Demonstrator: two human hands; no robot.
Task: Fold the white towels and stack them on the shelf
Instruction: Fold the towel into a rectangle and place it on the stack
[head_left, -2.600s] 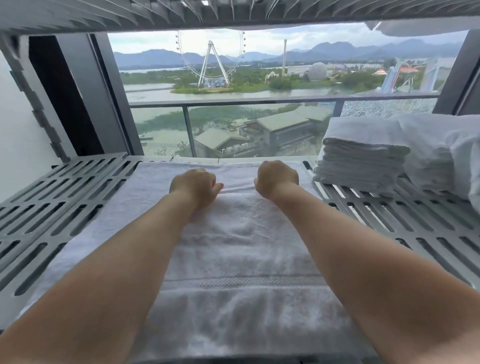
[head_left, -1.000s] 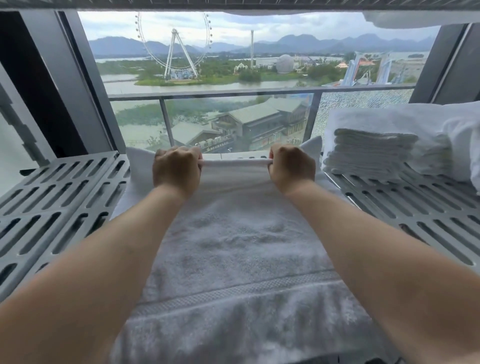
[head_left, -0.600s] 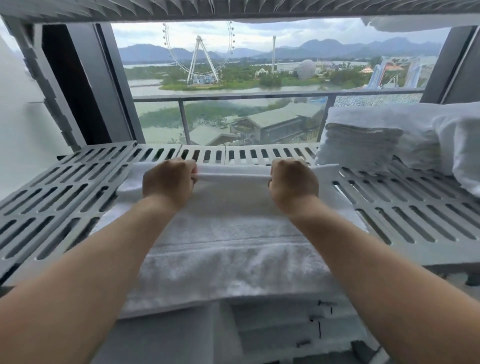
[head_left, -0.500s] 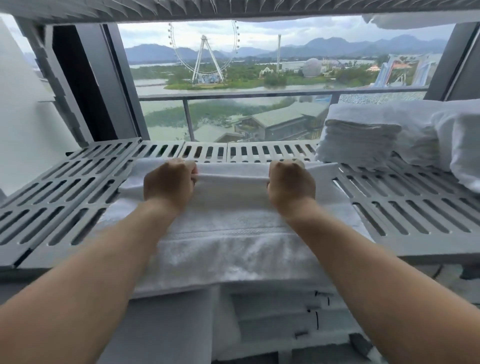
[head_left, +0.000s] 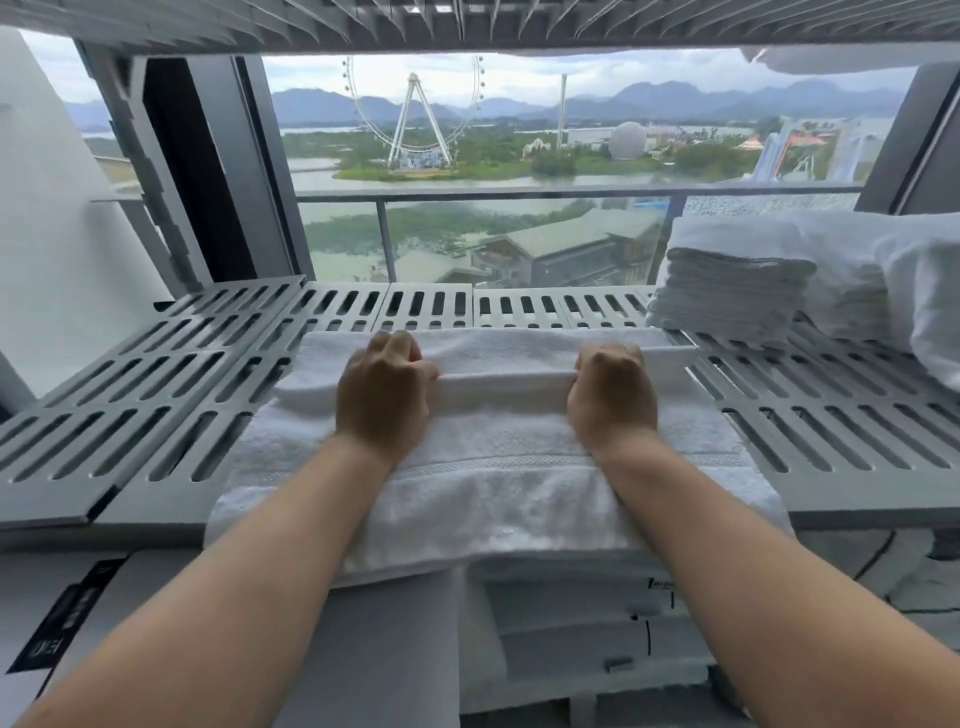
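Slatted grey shelf (head_left: 156, 395) by a big window (head_left: 519, 156). White towel (head_left: 493, 467) lies across the shelf's middle, front edge hanging over. L hand (head_left: 382, 395) & R hand (head_left: 610, 397), fingers curled, each grip its raised fold. Folded towel stack (head_left: 727, 291) sits at right rear.

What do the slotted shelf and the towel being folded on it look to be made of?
Shelf: looks like moulded grey plastic with a matte finish, going by the regular slots and panel seams; painted metal cannot be ruled out. Towel: white terry cloth, probably cotton, with a fuzzy looped pile and a woven band across it.
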